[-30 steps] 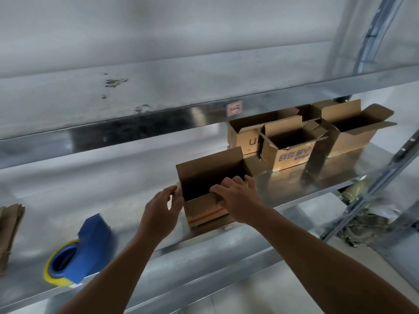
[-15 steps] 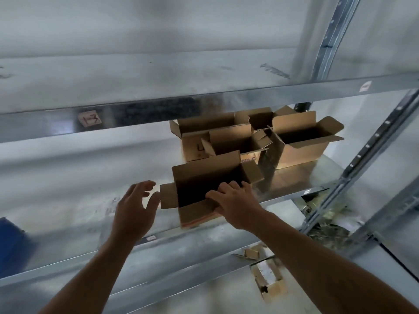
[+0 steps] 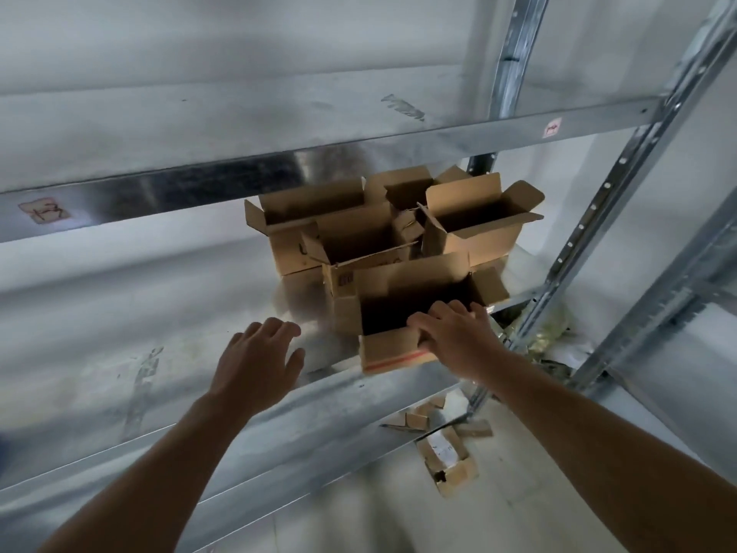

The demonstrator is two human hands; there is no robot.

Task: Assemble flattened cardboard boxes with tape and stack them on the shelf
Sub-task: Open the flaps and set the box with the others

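1. Two bare forearms reach up and in from the bottom edge, left one from bottom left, right one from bottom right.
2. Floor box (image 3: 450, 466) lies open on the pale floor below the shelf edge. Cardboard scraps (image 3: 414, 421) lie just beside it, nearer the shelf.
3. Left hand (image 3: 259, 361): palm down, fingers straight-ish and a little spread, holding nothing. It is over the bare metal shelf (image 3: 151, 353), left of the front box and apart from it. Cannot tell if it touches the shelf.
4. Right hand (image 3: 454, 341): fingers curled over the top rim of the front box's near wall, gripping that wall at its right end. Fingertips dip inside the box; thumb not clear.
5. Front box (image 3: 389, 351): brown cardboard, upright, top open, flaps standing up and out. Red stripe along the bottom of the near wall. It sits on the shelf right at the front edge, toward the right side.
6. Mid box (image 3: 359, 241): open, just behind the front box, looks touching it. Some print on its near side, too small to read.
7. Right box (image 3: 478, 233): open, flaps splayed, behind and right of the front box, beside the mid box.
8. Left box (image 3: 303, 211): open, behind the mid box on its left.
9. Back box (image 3: 406, 185): open, farthest in, partly hidden by the others.
10. Post (image 3: 598, 217): perforated metal upright at the right, slanting in view.
11. Upper beam (image 3: 239, 181): front edge of the next shelf up, above the boxes, with a worn label (image 3: 44, 211) at left and a small red-and-white label (image 3: 552, 127) at right.
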